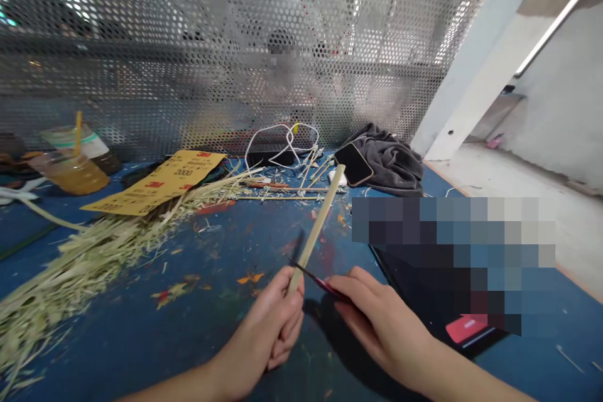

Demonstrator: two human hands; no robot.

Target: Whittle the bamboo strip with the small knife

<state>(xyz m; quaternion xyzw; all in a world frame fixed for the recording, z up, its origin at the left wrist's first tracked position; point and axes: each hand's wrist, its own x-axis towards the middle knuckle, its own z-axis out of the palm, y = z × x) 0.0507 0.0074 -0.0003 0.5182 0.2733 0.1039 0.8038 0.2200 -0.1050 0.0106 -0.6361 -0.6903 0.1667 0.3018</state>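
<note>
Got the left hand (281, 320) wrapped round the near end of a pale strip (322, 223), with fingers curled and pressed together. Got the right hand (377, 314) pinching a knife (325, 285) between thumb and fingers, with the blade across the strip's lower part. Can't tell about a real bite there. Holding the strip tilted up and away, over the blue table (202, 345). Left of the strip, a big heap of shavings (98, 264) under some yellow sandpaper (162, 182). Past the strip's far end, a phone (355, 163) against grey cloth (400, 163).
</note>
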